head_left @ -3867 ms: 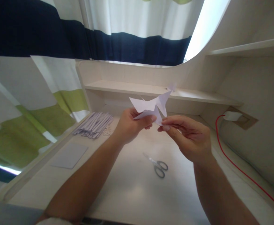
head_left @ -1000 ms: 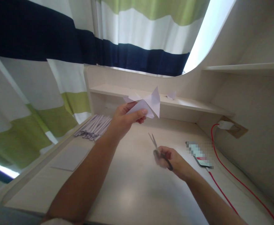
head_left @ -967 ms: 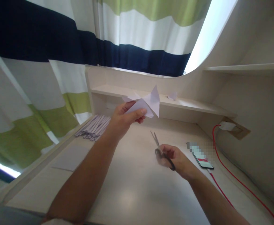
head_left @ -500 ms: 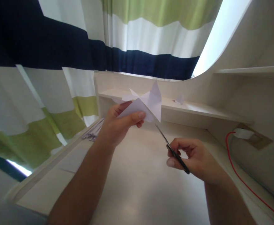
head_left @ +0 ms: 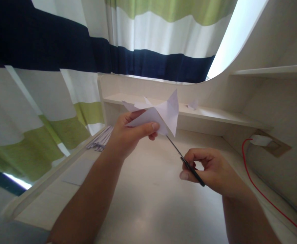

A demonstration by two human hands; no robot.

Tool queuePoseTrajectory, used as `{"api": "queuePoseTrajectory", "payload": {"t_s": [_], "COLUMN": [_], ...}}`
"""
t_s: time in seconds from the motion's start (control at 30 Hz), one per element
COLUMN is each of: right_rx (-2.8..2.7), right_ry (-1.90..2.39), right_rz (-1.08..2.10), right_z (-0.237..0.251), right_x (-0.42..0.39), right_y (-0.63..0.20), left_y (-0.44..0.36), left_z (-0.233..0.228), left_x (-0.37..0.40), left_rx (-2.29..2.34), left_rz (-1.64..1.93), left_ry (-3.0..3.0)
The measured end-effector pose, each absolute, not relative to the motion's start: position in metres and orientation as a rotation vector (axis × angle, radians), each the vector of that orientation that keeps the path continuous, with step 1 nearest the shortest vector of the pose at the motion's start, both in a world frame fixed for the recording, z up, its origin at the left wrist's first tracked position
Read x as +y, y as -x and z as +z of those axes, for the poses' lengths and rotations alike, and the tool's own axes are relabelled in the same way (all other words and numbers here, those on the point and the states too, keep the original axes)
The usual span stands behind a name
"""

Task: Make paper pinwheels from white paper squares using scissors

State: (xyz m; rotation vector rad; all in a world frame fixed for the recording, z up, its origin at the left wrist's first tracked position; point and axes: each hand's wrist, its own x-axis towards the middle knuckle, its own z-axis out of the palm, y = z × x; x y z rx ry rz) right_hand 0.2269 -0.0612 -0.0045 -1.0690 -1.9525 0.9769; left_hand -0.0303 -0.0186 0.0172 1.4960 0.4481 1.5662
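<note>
Left hand (head_left: 128, 137) raised above the surface (head_left: 148, 203), fingers pinched on a folded white paper (head_left: 161, 113), thumb on top. Right hand (head_left: 211, 169) lower and to the right, fingers closed around the black handles of scissors (head_left: 182, 159). Blades angled up-left, tips touching the paper's lower edge. Paper strips (head_left: 100, 140) at the left edge; red cable (head_left: 262, 196) along the right.

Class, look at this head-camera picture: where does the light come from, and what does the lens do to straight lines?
Head view: daylight glares white beside the curtain; the desk shows a soft sheen; shelf edges bow; the folded paper stays sharp.
</note>
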Motion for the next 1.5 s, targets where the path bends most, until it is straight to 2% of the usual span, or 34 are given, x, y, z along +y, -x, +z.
{"api": "queuePoseTrajectory", "payload": {"t_s": [0.83,1.5], "right_rx": [-1.966,-1.948], "right_ry": [1.108,1.132], "right_rz": [0.911,0.932], "right_z": [-0.003,0.000], "right_x": [-0.064,-0.067], "right_y": [-0.223,-0.221], "left_y": [0.030,0.031], "left_z": [0.022,0.027], "left_x": [-0.025,-0.034], "left_rx": [0.496,0.743], "left_rz": [1.597,1.613], "left_ry": [-1.535,-1.599]}}
